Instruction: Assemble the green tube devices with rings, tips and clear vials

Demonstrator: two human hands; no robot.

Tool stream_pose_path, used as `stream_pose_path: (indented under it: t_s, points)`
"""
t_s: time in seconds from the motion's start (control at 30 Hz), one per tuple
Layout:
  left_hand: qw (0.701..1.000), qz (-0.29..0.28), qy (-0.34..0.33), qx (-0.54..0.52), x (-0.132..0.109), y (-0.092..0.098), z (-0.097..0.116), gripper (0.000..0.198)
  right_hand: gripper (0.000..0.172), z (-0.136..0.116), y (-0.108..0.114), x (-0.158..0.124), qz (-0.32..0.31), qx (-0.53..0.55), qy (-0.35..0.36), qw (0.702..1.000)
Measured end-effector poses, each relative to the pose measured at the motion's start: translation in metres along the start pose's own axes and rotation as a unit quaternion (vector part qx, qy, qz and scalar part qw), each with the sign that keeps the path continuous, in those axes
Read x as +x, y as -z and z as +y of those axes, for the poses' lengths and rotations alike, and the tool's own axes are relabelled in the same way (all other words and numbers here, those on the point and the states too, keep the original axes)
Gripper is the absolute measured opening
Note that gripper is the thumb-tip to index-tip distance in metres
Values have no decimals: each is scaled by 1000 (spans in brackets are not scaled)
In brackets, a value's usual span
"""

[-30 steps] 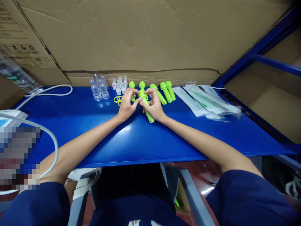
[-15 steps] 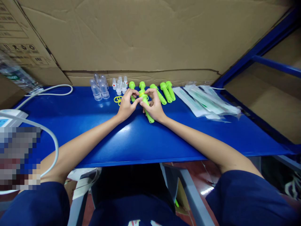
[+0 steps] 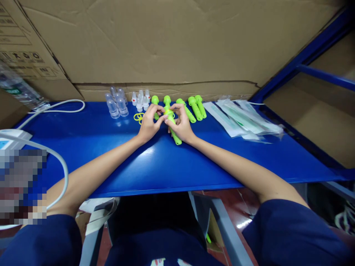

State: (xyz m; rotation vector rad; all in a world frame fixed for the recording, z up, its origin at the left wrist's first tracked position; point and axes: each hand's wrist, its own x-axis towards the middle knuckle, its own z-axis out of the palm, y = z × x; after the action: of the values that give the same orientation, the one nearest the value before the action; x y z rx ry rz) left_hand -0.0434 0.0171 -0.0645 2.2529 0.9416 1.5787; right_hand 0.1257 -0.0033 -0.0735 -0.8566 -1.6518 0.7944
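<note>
Both hands meet over a lime-green plastic tube (image 3: 176, 137) that tilts with its lower end toward me. My right hand (image 3: 181, 123) wraps round its upper body, fingers closed. A yellow rubber ring (image 3: 167, 111) sits at the tube's neck, between my fingertips. My left hand (image 3: 150, 121) is closed in a pinch at the ring's left side; its fingertips partly hide the contact. Another green piece (image 3: 155, 100) stands just behind my left hand, and a green knobbed top (image 3: 167, 99) shows right behind the ring. Loose yellow rings (image 3: 138, 117) lie left of my left hand.
Clear plastic tubes (image 3: 112, 109) and small clear caps with white bases (image 3: 139, 105) stand at the back left. More green tubes (image 3: 195, 109) lie to the right, beside long wrapped packets (image 3: 241, 118). A white cable (image 3: 65, 166) loops at left; cardboard (image 3: 166, 48) walls the back.
Hardly anything differs. Both hands stay at the green tube, with the yellow ring seated slightly lower or more covered by my fingers; the view has shifted very slightly.
</note>
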Motion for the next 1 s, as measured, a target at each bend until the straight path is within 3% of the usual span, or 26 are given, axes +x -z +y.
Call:
stream_pose_path:
  t_s: [0.73,1.0]
  points:
    - [999,-34,-23,-25,0,1,2,22,51,-10,-1,-3,-4,10,-25,1000]
    - [999,3,10,-32,-1,-4,-2,29,60,-2,-2,3,11,117,-52,992]
